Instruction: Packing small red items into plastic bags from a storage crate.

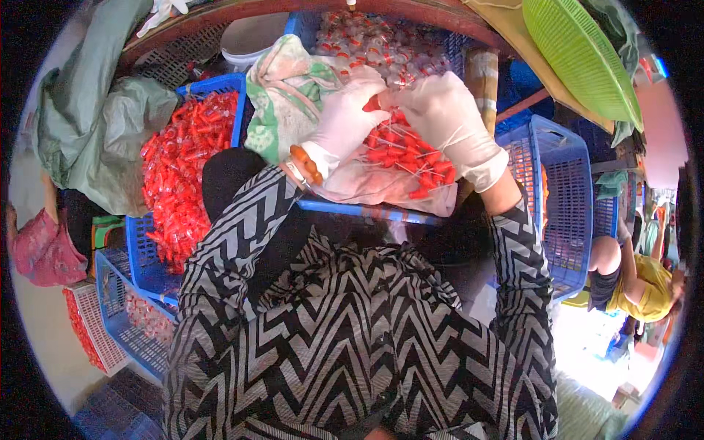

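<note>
Both white-gloved hands, left hand (pixel 345 121) and right hand (pixel 447 117), had fingers closed on the clear plastic bag of small red-capped tubes (pixel 400 165), pinching its mouth together, bag resting on the blue plastic crate rim (pixel 367 211) for support.

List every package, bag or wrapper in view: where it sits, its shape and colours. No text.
Clear plastic bag: under both gloved hands, left hand and right hand, crumpled, holding red-capped sticks.
Small red wrapped pieces: heaped in the blue basket on the left.
Clear wrapped pieces with red spots: piled in the crate at the top.
No labels, signs or screens visible.
</note>
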`<action>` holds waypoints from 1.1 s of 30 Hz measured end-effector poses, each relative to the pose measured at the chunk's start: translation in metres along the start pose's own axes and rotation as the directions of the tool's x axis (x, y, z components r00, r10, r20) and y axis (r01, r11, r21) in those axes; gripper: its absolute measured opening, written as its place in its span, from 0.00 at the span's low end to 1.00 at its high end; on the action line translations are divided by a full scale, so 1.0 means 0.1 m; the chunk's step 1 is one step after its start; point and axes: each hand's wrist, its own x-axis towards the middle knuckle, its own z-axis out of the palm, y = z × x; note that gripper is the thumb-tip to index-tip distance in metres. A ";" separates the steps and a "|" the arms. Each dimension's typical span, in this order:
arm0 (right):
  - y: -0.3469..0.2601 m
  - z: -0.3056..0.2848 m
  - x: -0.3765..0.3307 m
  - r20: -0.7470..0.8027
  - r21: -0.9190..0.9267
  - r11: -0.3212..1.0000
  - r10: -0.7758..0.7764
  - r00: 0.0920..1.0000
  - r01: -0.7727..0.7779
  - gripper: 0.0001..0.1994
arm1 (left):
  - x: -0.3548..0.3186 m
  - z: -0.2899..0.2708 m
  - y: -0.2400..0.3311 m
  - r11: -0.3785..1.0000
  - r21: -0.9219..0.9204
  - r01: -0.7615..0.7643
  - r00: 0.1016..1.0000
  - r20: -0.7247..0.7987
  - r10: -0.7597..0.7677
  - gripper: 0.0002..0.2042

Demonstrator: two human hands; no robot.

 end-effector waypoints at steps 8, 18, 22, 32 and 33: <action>-0.33 0.25 -0.03 -0.105 0.372 0.910 0.238 0.966 -0.183 0.18 | -0.19 0.00 0.28 0.935 -0.227 0.273 0.938 0.279 -0.206 0.15; -0.17 0.13 -0.51 0.260 0.757 0.540 0.267 0.928 -0.367 0.12 | -0.25 -0.21 0.38 0.243 -0.578 0.779 0.627 0.729 -0.275 0.12; -0.32 0.21 -0.65 0.400 0.818 0.296 0.321 0.858 -0.492 0.11 | -0.42 -0.10 0.39 0.900 -0.290 0.326 0.884 0.431 -0.182 0.13; -0.53 0.15 -0.93 0.852 0.503 -0.554 0.191 0.487 -0.663 0.15 | -0.55 0.07 0.32 0.971 -0.198 0.131 0.970 0.226 -0.085 0.16; -0.55 0.13 -0.89 0.838 0.532 -0.507 0.199 0.508 -0.679 0.16 | -0.55 0.01 0.33 0.972 -0.191 0.134 0.970 0.224 -0.090 0.16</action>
